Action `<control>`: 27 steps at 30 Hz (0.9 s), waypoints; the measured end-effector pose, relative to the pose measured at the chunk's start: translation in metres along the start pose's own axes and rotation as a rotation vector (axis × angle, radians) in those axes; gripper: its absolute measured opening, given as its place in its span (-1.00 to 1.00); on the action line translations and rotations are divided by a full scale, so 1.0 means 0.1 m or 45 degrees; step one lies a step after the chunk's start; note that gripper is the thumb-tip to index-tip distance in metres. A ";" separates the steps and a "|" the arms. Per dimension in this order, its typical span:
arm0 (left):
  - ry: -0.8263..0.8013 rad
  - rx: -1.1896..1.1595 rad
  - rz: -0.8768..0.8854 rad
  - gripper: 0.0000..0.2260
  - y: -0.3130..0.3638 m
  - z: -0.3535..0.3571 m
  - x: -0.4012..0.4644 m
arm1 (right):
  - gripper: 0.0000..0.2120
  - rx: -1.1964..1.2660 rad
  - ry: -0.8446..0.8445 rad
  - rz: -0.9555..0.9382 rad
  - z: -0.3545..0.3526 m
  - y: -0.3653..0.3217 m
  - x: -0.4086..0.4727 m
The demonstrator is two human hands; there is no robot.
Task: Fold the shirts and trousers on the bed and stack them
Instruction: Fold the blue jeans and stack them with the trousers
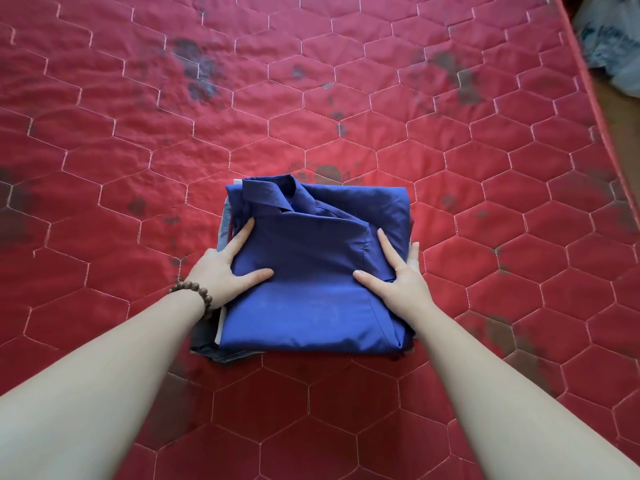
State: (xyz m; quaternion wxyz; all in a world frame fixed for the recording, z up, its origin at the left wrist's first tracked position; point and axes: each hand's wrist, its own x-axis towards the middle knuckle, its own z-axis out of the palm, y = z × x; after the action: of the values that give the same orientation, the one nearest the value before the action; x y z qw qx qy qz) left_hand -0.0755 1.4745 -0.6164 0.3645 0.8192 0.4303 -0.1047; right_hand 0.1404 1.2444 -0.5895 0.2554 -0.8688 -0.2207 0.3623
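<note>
- Centrally, a folded blue shirt [311,271] sits on top of a small stack of folded clothes [207,344] on the bed [104,168]; collar [266,197] at the far end, pointing away from the person.
- Stack beneath shows only at its edges: grey and pale layers stick out along the left side and the near left corner; a thin pale edge shows on the right by the fingertips. Cannot tell which garments these are.
- Left hand [225,271] lies on the left edge of the shirt. Thumb [256,274] spread flat across the blue cloth, index finger straight along the shirt's side, pointing away. Other fingers run down the side of the stack, mostly hidden. Fingers straight, pressing, not curled round anything.
- Right hand [398,275] mirrors it on the right edge. Thumb laid inward on the cloth, index finger straight on top, remaining fingers down the right side of the stack. Also flat, nothing pinched.
- Both forearms bare, reaching in from the lower corners of the view.
- Brown bead bracelet [194,292] on the left wrist.
- Bed cover red, quilted in a hexagon stitch, with dark blotches scattered over it.
- Upper right, past the bed's edge, a pale crumpled bag [613,39]; contents unclear.
</note>
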 end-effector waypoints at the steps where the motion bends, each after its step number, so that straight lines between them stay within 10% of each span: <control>1: -0.017 0.017 0.018 -0.20 0.00 -0.03 0.01 | -0.19 -0.012 -0.004 0.012 -0.02 -0.01 0.01; 27: 0.189 -0.269 -0.173 -0.19 0.17 0.32 -0.90 | -0.16 -0.127 -0.030 -0.121 -0.16 0.04 -0.21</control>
State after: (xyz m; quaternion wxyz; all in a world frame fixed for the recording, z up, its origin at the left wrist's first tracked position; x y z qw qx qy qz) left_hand -0.1124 1.3893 -0.5872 0.4080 0.7507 0.5191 -0.0223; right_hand 0.1394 1.2245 -0.5714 0.2260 -0.8646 -0.2826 0.3486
